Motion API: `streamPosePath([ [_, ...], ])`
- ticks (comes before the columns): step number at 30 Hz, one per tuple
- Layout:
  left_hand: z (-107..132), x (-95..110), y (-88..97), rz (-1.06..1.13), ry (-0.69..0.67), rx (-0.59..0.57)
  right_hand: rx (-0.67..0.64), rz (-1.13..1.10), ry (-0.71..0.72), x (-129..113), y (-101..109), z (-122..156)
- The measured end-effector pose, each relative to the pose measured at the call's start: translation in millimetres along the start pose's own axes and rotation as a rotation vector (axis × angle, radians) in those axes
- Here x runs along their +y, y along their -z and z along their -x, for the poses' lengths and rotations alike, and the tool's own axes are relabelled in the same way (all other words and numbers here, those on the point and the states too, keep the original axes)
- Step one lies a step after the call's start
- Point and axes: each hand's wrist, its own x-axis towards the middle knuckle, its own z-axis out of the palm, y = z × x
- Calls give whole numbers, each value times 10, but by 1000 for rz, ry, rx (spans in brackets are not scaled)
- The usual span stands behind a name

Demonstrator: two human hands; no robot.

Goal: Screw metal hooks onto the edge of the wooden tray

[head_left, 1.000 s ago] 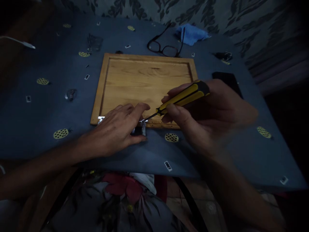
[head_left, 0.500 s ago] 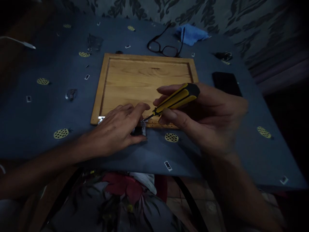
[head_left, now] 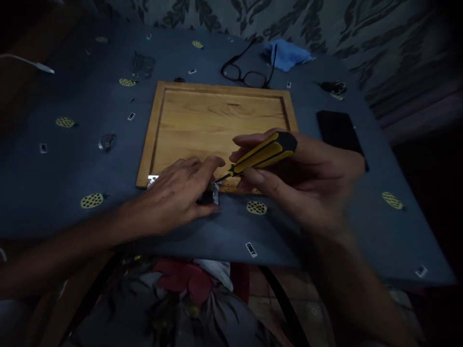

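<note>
A wooden framed panel (head_left: 224,111) lies on the table, its near edge towards me. My left hand (head_left: 177,190) rests over that edge, thumb and fingers closed around a small silver-and-black metal fitting (head_left: 216,193), which they partly hide. In my right hand (head_left: 307,178) is a screwdriver (head_left: 265,153) with a yellow-and-black handle. It slants down to the left, and its tip meets the fitting, apparently at a screw too small to make out. A second shiny metal piece (head_left: 152,179) shows at the panel's near left corner, partly behind my left hand.
On the blue patterned tablecloth (head_left: 72,178) lie a loose metal part (head_left: 107,142), a clear plastic bag (head_left: 142,65), eyeglasses (head_left: 249,77), a blue cloth (head_left: 287,54), a dark phone-like slab (head_left: 340,132) and a small black item (head_left: 333,87). A white cable (head_left: 39,66) reaches in from the left.
The screwdriver handle has dipped slightly and my right hand has shifted a little down and left. My left hand keeps its hold on the fitting.
</note>
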Motion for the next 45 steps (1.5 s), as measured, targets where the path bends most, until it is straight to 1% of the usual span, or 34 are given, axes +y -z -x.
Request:
streamPosePath([
  [4,15,-10,-7,-3,-4,2,44,45,31,7,-19,-5],
  [6,20,-10,-3,-5,-1,2,112,67,100,24,-47,-13],
  [9,24,-9,13,14,1,-4,262,28,247,45,-87,-21],
  [11,26,-9,22,39,-8,-10,335,12,268,42,-98,-17],
  [12,26,-9,26,49,-11,-13,340,27,232,37,-97,-13],
  [14,24,-5,31,49,-9,-14,315,61,188,27,-89,-10],
  [18,12,16,44,25,9,-29,233,73,203,43,-75,-26],
  [22,3,28,47,31,2,-38,221,93,200,73,-79,-28],
  [26,4,23,37,14,12,-32,237,141,104,40,-95,15],
  [29,4,19,33,16,26,-34,235,164,72,4,-102,32],
  [35,10,6,18,5,12,-27,131,131,120,16,-49,-8],
  [41,7,5,16,18,6,-4,-33,69,59,57,41,-43],
  [43,4,7,20,16,2,-5,-52,75,68,56,48,-51],
  [45,3,8,20,5,-3,-8,-36,88,77,50,42,-52],
])
